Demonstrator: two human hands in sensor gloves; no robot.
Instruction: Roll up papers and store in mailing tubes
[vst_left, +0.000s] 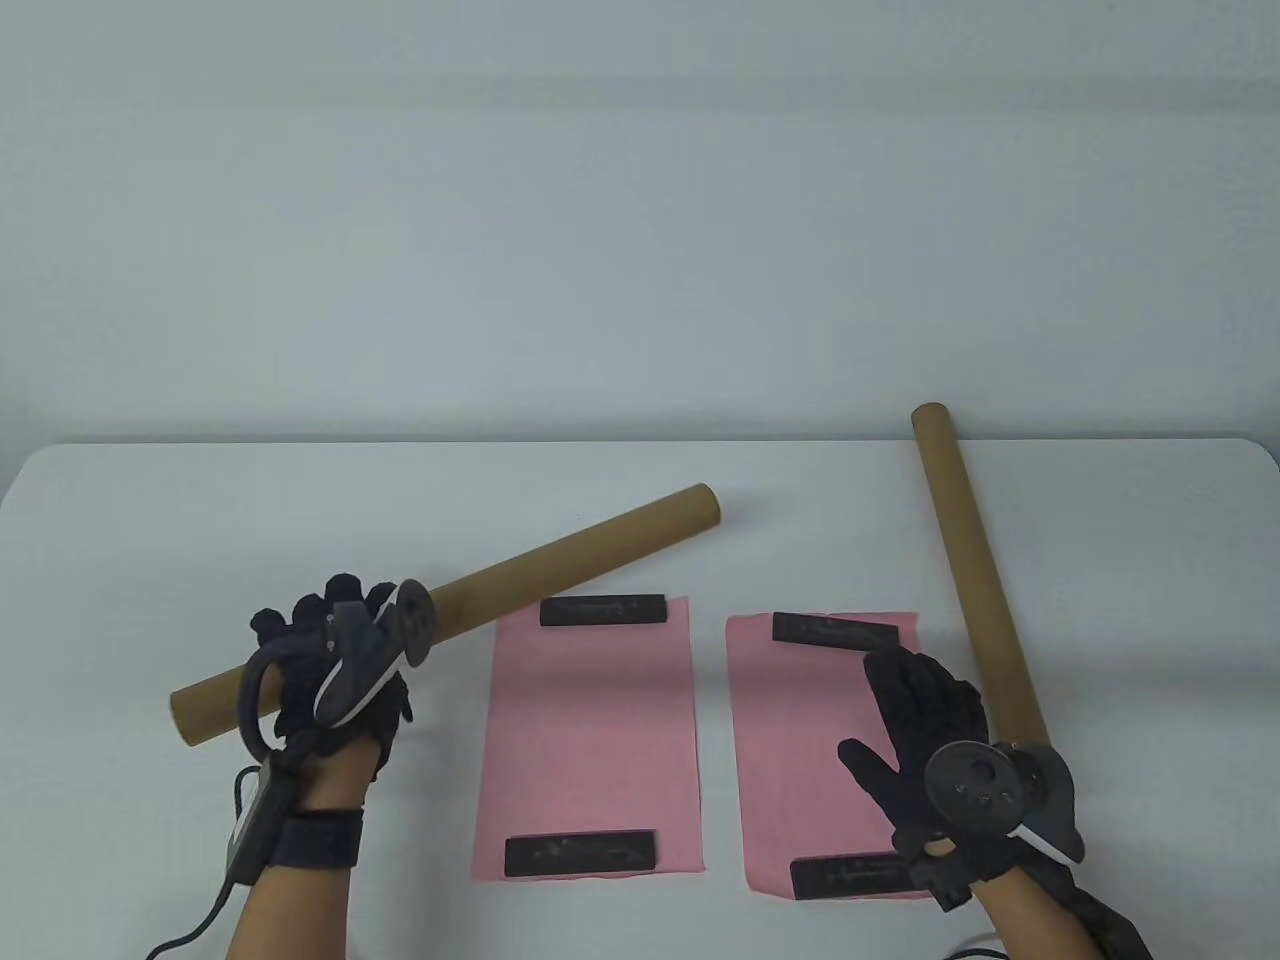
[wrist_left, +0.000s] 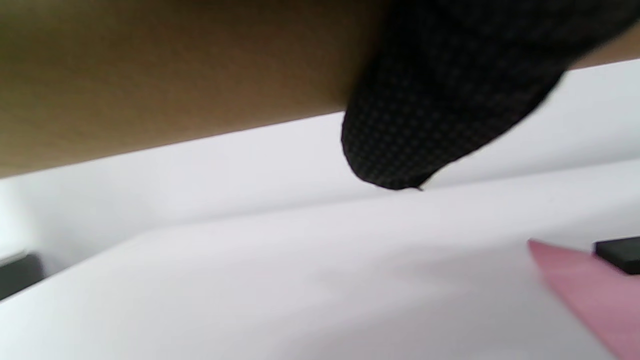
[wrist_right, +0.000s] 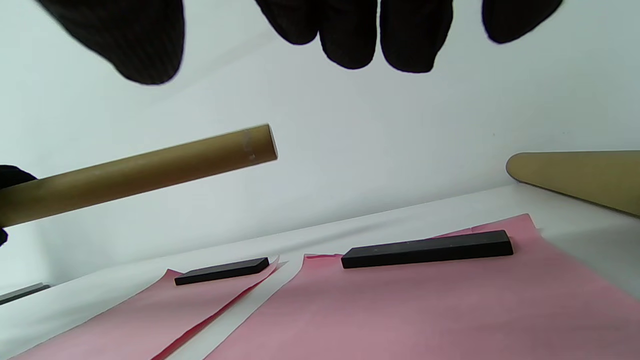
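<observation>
My left hand (vst_left: 330, 645) grips a brown mailing tube (vst_left: 560, 565) near its left end and holds it tilted above the table. The tube fills the top of the left wrist view (wrist_left: 175, 75), with a gloved finger (wrist_left: 440, 100) around it. My right hand (vst_left: 895, 715) is open with fingers spread over the right pink paper (vst_left: 800, 760). A second tube (vst_left: 975, 570) lies just right of that hand. The left pink paper (vst_left: 590, 740) lies flat. In the right wrist view my fingers (wrist_right: 350, 30) hang free above the paper (wrist_right: 450, 310).
Black weight bars hold the papers down: two on the left sheet (vst_left: 603, 610) (vst_left: 580, 855), two on the right sheet (vst_left: 835, 632) (vst_left: 850, 878). The white table (vst_left: 150, 520) ends at a grey wall behind. The second tube's far end overhangs the back edge.
</observation>
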